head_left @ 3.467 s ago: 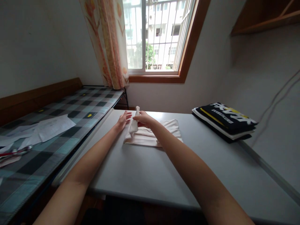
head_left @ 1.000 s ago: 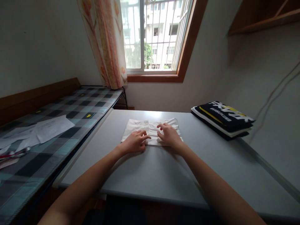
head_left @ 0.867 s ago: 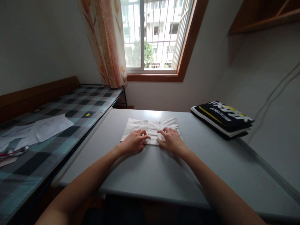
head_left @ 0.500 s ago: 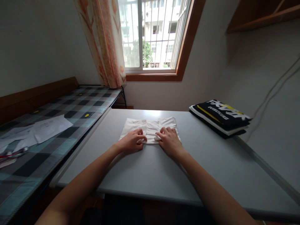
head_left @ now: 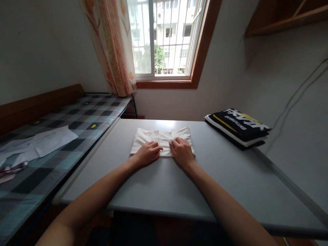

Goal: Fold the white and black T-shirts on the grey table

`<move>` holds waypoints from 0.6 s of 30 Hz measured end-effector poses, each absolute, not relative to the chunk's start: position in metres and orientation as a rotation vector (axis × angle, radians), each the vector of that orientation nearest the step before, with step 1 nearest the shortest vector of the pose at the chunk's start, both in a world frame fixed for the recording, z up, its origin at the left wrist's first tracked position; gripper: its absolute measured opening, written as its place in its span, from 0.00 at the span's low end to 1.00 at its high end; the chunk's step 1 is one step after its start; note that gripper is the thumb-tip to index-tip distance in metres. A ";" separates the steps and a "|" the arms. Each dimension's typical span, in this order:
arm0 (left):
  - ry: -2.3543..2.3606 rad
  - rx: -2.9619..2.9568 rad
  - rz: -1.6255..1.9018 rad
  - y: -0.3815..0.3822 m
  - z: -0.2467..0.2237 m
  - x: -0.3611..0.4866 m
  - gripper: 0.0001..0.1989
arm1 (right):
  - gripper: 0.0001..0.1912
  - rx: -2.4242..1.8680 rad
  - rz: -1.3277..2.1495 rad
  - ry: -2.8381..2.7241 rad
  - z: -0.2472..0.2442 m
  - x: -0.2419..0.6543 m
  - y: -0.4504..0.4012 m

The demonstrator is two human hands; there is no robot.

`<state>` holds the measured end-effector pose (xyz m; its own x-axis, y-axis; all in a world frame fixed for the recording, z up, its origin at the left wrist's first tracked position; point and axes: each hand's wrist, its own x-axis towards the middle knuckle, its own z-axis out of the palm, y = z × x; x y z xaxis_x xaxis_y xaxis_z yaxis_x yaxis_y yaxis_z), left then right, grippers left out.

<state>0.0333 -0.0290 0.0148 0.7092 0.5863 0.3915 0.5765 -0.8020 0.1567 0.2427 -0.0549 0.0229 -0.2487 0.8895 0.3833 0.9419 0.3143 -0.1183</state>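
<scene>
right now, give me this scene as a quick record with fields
left hand: curled at near edge of white cloth, grip unclear
right hand: curled around a bit of white cloth
white cloth: folded, creased, lying on the table
folded stack: right side of table, black lettered fabric on top
bed: left of table, papers on it

Cloth [head_left: 164, 139] on table [head_left: 159, 188], bed [head_left: 69, 136] left

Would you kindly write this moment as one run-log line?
left hand: curled on near edge of folded white cloth; right hand: curled on same edge; folded clothes: stacked right of cloth
</scene>
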 end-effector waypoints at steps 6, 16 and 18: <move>1.026 2.827 0.634 -0.034 0.016 0.029 0.09 | 0.11 -1.516 -0.141 -2.444 0.019 0.241 -0.062; 1.185 2.379 0.872 0.031 0.030 0.066 0.12 | 0.10 -1.552 -0.162 -2.403 0.020 0.244 -0.064; 1.196 2.307 0.826 0.055 0.032 0.086 0.14 | 0.10 -1.542 -0.153 -2.397 0.020 0.246 -0.064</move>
<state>0.0862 0.0553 0.0319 0.4559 0.8327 0.3142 0.5888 -0.5469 0.5951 0.2455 -0.0640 0.0196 -0.3873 0.8735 0.2950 0.9039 0.4228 -0.0652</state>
